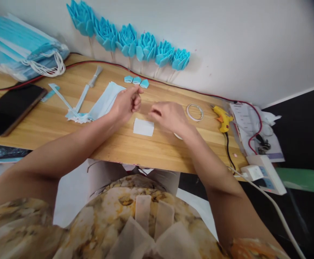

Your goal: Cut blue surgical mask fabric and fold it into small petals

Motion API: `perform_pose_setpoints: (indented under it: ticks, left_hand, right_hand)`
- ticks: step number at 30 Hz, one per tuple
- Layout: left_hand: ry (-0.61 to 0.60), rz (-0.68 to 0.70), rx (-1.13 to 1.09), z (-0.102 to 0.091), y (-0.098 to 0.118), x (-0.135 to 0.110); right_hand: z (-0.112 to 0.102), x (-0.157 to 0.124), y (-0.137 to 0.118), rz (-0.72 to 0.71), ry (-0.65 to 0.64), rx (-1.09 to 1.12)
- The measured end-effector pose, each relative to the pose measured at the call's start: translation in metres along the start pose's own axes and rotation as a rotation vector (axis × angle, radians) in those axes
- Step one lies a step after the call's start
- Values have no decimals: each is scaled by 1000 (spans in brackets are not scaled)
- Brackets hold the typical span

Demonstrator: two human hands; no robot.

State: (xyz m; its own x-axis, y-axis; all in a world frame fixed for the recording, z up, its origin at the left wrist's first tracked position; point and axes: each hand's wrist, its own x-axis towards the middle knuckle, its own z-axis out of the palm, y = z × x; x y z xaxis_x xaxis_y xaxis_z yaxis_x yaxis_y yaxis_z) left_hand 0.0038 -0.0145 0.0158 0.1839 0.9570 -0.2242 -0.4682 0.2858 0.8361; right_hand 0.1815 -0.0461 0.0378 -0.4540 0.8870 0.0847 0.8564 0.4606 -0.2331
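Observation:
My left hand (127,102) hovers over the desk with its fingers curled and thumb and index finger pressed together. Facing it, my right hand (169,114) is closed in a loose pinch, slightly blurred. Whatever either hand pinches is too small or hidden to make out. A white rectangular piece (143,127) lies flat on the wood just below and between them. Under the left hand is a stack of pale blue sheets (107,99). Beyond its fingertips sit three small folded blue petals (137,80). A ring of tape (194,112) lies right of my right hand; another pale round edge (178,136) shows under that wrist.
Several blue flowers on sticks (146,46) lean against the wall. Face masks (19,39) and a phone (12,108) are at left, with cut strips (83,97) nearby. At right are a yellow glue gun (222,118), papers (245,118) and a power strip (267,174). A red-black cable (119,66) runs along the back.

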Motion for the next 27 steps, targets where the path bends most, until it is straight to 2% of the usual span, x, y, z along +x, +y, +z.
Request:
perform_pose_setpoints:
  ticks: [3, 6, 8, 10, 14, 17, 22, 24, 27]
  left_hand:
    - [20, -50, 7, 3, -1, -2]
    - [5, -70, 43, 5, -2, -3]
    - [-18, -62, 80, 5, -3, -3]
    - [-31, -39, 103, 3, -4, -1]
    - [-29, 40, 125, -1, -6, 1]
    - [-27, 152, 153, -4, -10, 3]
    - [80, 428, 318, -6, -15, 0]
    - [8, 426, 415, -4, -16, -4]
    - [-245, 283, 528, -1, -19, -11]
  right_hand:
    - [11, -29, -17, -197, -146, -53]
    - [23, -41, -24, -265, -166, -81]
    - [28, -42, -21, -226, -144, -27]
    - [29, -37, -11, -137, -97, 166]
    - [25, -18, 24, 197, 83, 888]
    - [23, -4, 43, 326, 138, 1249]
    - [32, 2, 43, 383, 248, 1376]
    - [36, -1, 37, 373, 293, 1369]
    - [38, -8, 27, 307, 296, 1325]
